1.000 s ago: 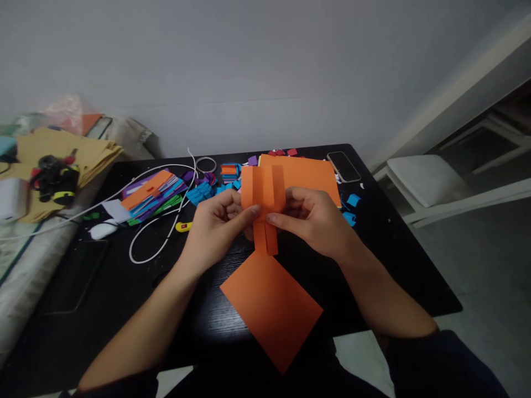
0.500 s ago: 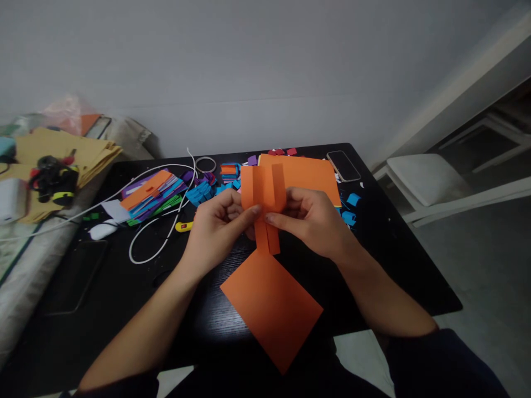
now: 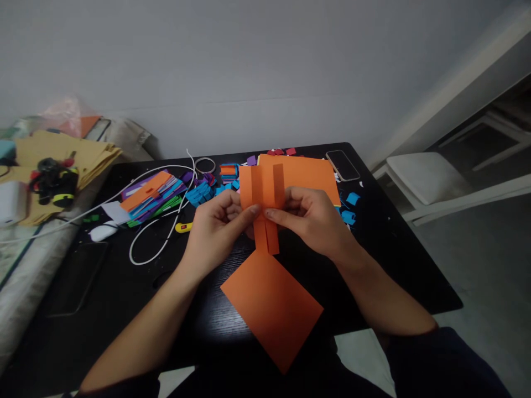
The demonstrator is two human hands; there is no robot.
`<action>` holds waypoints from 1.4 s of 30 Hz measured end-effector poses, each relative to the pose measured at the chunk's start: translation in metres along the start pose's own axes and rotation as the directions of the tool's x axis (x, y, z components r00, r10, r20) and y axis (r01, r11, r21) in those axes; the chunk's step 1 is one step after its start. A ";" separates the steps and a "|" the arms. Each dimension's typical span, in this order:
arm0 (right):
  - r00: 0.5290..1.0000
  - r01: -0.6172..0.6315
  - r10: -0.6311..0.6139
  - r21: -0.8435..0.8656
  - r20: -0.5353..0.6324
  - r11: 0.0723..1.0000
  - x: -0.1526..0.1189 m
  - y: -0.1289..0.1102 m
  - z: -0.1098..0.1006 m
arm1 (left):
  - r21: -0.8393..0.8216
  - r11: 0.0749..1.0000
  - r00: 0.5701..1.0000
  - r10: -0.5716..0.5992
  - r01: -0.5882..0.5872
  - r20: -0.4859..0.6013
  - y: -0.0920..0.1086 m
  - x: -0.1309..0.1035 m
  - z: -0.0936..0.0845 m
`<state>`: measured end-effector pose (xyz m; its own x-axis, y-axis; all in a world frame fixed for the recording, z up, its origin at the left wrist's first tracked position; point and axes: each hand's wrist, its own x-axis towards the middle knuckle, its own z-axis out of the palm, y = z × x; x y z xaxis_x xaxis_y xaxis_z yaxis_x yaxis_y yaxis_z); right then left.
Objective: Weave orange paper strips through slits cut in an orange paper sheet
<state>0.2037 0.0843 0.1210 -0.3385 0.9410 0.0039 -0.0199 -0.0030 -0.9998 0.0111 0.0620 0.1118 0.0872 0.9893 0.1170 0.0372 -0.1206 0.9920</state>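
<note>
Between my two hands an orange piece of folded paper (image 3: pixel 263 185) is held up above the table, its side flaps bent inward and a narrower folded part hanging below my thumbs. My left hand (image 3: pixel 219 224) pinches its left side, thumb in front and fingers curled behind. On the right side, my right hand (image 3: pixel 313 221) grips it the same way, so both thumb tips nearly meet at the middle. Below, a flat orange sheet (image 3: pixel 271 309) lies turned cornerwise on the near table edge, one corner overhanging. My fingers behind the folded paper are partly hidden.
The black table (image 3: pixel 398 265) carries a stack of orange sheets (image 3: pixel 309 174), a phone (image 3: pixel 342 166), blue paper pieces (image 3: pixel 199 194), a bundle of coloured strips (image 3: pixel 153 193), a yellow cutter (image 3: pixel 183 227), a white cable (image 3: pixel 131 246) and a white mouse (image 3: pixel 103 231). A white chair (image 3: pixel 427 177) stands right.
Almost nothing differs. Both hands keep the same grip on the folded orange paper, which has shifted very slightly to the left.
</note>
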 end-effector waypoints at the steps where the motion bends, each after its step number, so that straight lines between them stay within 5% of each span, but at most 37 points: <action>1: 1.000 0.000 0.000 -0.006 0.000 1.000 0.000 0.000 0.000 | 0.001 1.000 1.000 0.003 -0.003 -0.003 0.000 0.000 0.000; 21: 1.000 0.015 -0.015 -0.004 -0.013 1.000 -0.001 -0.005 -0.003 | -0.145 0.989 1.000 -0.015 0.018 0.019 0.003 -0.002 0.004; 42: 0.995 0.005 -0.007 0.018 0.101 1.000 -0.003 -0.007 -0.004 | -0.084 0.996 1.000 -0.012 0.011 -0.005 0.002 -0.001 -0.001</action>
<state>0.2088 0.0831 0.1274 -0.4313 0.9021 0.0126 -0.0387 -0.0045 -0.9992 0.0104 0.0608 0.1135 0.0821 0.9910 0.1055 -0.0456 -0.1020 0.9937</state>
